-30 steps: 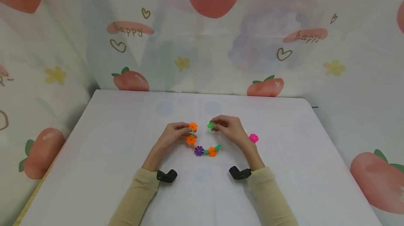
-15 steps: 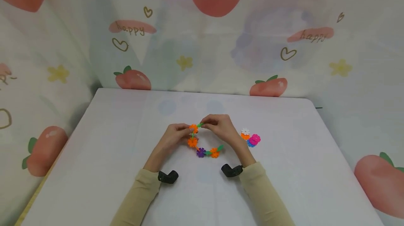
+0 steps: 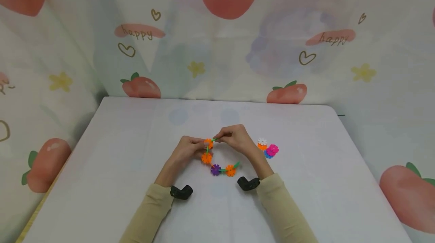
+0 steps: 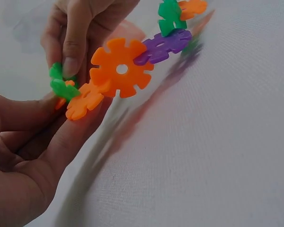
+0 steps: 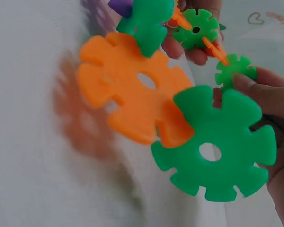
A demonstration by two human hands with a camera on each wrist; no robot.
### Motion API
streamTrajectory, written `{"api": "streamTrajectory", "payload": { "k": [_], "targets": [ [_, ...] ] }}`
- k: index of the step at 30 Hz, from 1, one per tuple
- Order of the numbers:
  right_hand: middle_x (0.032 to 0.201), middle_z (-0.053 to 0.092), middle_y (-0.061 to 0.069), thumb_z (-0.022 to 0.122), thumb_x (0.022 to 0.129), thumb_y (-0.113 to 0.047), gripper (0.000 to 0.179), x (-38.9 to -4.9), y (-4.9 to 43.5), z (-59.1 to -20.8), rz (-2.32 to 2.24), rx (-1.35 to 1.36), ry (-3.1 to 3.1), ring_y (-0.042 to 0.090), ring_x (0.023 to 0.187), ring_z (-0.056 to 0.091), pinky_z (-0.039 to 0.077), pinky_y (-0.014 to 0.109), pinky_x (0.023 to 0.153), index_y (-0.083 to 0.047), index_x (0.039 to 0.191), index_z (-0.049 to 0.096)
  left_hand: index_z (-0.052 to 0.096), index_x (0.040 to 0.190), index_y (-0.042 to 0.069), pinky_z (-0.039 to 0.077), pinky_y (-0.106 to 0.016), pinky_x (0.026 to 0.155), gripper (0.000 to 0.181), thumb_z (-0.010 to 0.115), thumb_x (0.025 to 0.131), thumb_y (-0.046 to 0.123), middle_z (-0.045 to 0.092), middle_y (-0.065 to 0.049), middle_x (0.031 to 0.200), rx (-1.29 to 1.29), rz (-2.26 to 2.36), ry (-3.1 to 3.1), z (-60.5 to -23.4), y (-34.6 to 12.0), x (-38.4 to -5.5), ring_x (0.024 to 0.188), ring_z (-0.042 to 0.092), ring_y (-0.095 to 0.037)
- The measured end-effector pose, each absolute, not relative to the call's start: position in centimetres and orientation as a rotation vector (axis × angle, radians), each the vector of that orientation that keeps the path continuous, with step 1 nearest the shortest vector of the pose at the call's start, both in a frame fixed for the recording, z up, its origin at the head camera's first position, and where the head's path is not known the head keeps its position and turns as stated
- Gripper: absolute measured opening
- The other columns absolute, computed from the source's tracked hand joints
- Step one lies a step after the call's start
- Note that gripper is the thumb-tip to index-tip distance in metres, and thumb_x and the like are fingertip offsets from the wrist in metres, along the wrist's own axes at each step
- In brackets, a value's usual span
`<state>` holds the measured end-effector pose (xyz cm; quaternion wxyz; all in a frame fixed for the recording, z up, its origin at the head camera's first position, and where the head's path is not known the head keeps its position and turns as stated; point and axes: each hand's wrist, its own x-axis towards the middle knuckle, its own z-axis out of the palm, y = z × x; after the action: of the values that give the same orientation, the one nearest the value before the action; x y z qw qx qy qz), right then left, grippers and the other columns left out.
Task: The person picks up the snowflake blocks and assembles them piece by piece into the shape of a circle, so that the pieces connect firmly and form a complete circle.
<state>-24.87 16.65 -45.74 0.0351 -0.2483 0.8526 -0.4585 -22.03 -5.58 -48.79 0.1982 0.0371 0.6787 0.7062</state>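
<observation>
A curved chain of slotted plastic snowflake discs runs between my hands and hangs above the white table. In the head view it has orange discs (image 3: 206, 158), a purple disc (image 3: 215, 170) and another orange disc (image 3: 230, 171); a dark green disc (image 5: 222, 146) ends it, large in the right wrist view. My left hand (image 3: 183, 151) pinches the chain at its upper orange disc (image 3: 209, 143). Between thumb and fingers, my right hand (image 3: 236, 138) grips a light green disc (image 5: 239, 70), whose edge meets that orange disc. Fingers partly hide the joint.
To the right of my right hand lie loose discs on the white table (image 3: 323, 167): a white one (image 3: 262, 142), an orange one (image 3: 261, 147), pink (image 3: 273, 149) and a blue one (image 3: 268, 155). A printed curtain (image 3: 217, 54) stands behind the table.
My right hand has moved left with the light green disc, from apart to meeting the orange disc at the chain's upper end. The loose discs have come into fuller view.
</observation>
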Motion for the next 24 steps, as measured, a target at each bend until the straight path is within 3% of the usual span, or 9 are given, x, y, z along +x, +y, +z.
{"api": "streamTrajectory", "payload": {
  "k": [8,12,19,24],
  "targets": [
    [0.085,0.079,0.003,0.077,0.089,0.000,0.011,-24.8,16.6,-45.5,-1.341,-0.894,2.625,0.014,0.079,0.075,0.060,0.024,0.070,-0.009,0.086,0.083,0.073,0.117,-0.010,0.063,-0.029,0.072,0.025,0.064,0.101,0.007,0.077,-0.024,0.091,0.087,1.935,1.947,-48.7,-5.4,-21.8,0.081,0.078,-0.020],
    [0.086,0.080,0.003,0.078,0.090,-0.002,0.010,-24.6,16.5,-45.6,-1.352,-0.835,2.621,0.013,0.080,0.075,0.059,0.023,0.072,-0.010,0.087,0.083,0.072,0.118,-0.010,0.064,-0.029,0.073,0.026,0.064,0.101,0.007,0.077,-0.023,0.092,0.087,1.922,1.944,-48.7,-5.5,-21.8,0.082,0.078,-0.020],
    [0.089,0.079,0.001,0.078,0.091,-0.008,0.007,-24.3,16.9,-46.1,-1.400,-0.643,2.580,0.017,0.082,0.076,0.061,0.030,0.078,-0.014,0.091,0.083,0.071,0.119,-0.011,0.063,-0.029,0.073,0.028,0.065,0.100,0.009,0.077,-0.024,0.096,0.106,1.911,1.966,-48.5,-5.4,-21.8,0.085,0.078,-0.021],
    [0.106,0.079,0.007,0.074,0.095,-0.009,0.014,-23.9,17.8,-45.2,-1.311,-0.692,2.595,0.020,0.099,0.076,0.061,0.037,0.091,-0.008,0.108,0.079,0.073,0.114,-0.009,0.063,-0.029,0.077,0.027,0.064,0.101,0.013,0.078,-0.021,0.096,0.168,1.887,1.951,-48.5,-5.1,-21.9,0.087,0.077,-0.021]
  ]
}}
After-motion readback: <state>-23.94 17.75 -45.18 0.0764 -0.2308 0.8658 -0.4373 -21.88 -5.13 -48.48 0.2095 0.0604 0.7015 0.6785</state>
